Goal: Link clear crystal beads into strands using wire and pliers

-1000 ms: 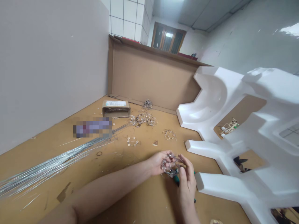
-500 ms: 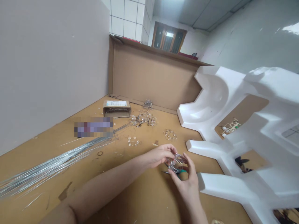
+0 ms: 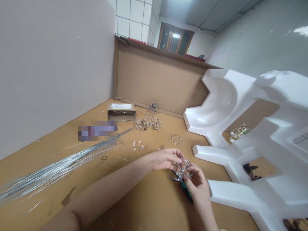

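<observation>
Between both hands, above the brown tabletop, is a small ring of bent wire with clear beads [image 3: 184, 166]. My left hand [image 3: 167, 159] pinches its left side with the fingertips. From the right, my right hand [image 3: 198, 183] has thumb and fingers closed on the other side of it. Under the right hand lie pliers [image 3: 176, 178] with green handles, jaws pointing left, the handles partly hidden by the hand. A similar wire ring [image 3: 176, 139] rests on the table beyond the hands, and an arc of clear beads [image 3: 138, 146] sits to its left.
A bundle of straight wires [image 3: 69, 163] stretches across the left side. Behind are a heap of wire pieces [image 3: 149, 123], a dark wire clump [image 3: 153, 107] and an open small carton [image 3: 121, 112]. White moulded foam [image 3: 223, 189] stands along the right; a cardboard wall [image 3: 158, 77] closes the back.
The wire-and-bead ring has shifted slightly right and turned in my hands. My right fingers have closed in on it, and the pliers' jaws beneath are more exposed.
</observation>
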{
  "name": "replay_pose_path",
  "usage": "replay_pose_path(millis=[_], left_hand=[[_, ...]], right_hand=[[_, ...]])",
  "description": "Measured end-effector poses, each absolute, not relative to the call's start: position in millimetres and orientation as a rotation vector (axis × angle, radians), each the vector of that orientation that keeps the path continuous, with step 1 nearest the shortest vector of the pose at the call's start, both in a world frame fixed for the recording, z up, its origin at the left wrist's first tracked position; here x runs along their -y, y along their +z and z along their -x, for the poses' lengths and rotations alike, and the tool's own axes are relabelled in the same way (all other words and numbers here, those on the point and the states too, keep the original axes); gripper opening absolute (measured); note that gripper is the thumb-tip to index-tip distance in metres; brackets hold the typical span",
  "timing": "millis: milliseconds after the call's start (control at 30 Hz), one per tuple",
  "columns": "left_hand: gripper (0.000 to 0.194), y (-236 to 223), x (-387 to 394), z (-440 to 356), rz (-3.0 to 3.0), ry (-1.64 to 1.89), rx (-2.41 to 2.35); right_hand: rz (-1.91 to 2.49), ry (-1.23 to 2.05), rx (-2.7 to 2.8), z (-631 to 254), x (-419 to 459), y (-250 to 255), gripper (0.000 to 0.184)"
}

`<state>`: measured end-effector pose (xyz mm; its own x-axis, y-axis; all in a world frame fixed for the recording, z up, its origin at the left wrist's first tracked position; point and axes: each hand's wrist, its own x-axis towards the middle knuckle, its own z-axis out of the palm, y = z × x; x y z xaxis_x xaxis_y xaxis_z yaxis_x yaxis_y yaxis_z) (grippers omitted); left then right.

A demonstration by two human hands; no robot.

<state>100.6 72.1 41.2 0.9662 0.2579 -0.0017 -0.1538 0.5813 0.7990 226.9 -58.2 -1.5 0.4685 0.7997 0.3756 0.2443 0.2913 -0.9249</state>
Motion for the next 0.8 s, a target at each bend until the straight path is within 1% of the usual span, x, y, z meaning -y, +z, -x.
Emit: replay_pose_path(millis=[167, 267, 400, 500, 633, 800], left_hand=[[0.022, 50, -78, -94, -0.858, 0.139, -0.022], [0.02, 60, -74, -88, -0.932, 0.138, 0.01], [0.021, 72, -68, -81, -1.055, 0.157, 0.032], [0.021, 76, -67, -77, -1.136, 0.172, 0.02], [0.02, 78, -69, -75, -1.272, 0.215, -0.03], [0.019, 79, -73, -78, -1.463, 0.335, -0.158]], right_hand=[[1.14, 0.675, 0.786, -239, 62, 2, 0.02], [1.029, 0.811, 0.7, -240, 62, 5, 0.022], [0.968, 0.901, 0.637, -237, 63, 10, 0.025], [0.943, 0.939, 0.66, -234, 65, 12, 0.025], [0.95, 0.973, 0.714, -232, 66, 14, 0.016], [0.981, 0.873, 0.711, -234, 68, 17, 0.017]])
